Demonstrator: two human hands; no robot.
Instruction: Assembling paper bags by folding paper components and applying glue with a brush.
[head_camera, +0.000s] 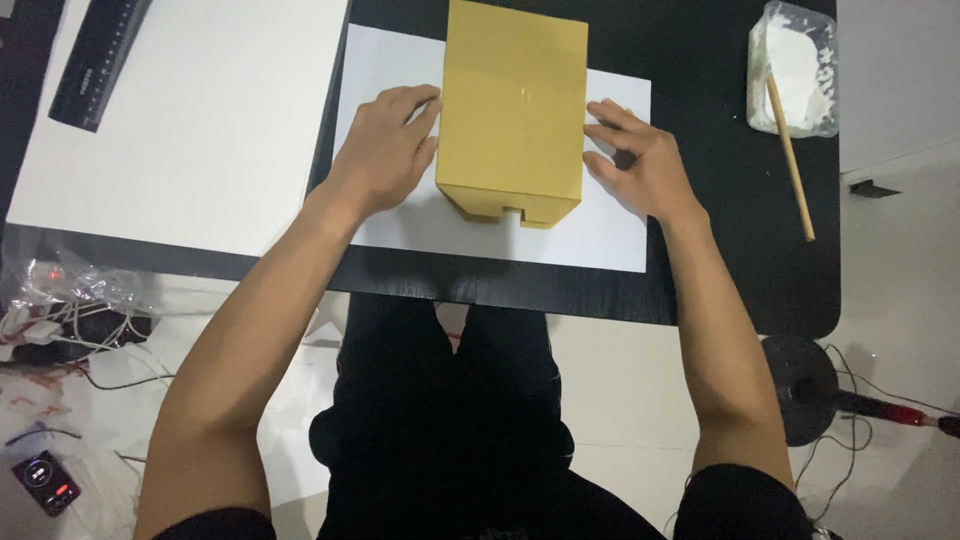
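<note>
Both my hands, left (385, 145) and right (640, 160), lay open against the box (512, 105) sides; it seemed light, stiff cardboard, best held by its flanks

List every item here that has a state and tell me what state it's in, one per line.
Cardboard box: closed, standing on the white sheet.
Left hand: open, fingers against the box's left side.
Right hand: open, fingertips at the box's right side.
Plastic tub: open, holding white paste.
Wooden stick: leaning in the tub.
Ruler: lying flat on a white board.
</note>
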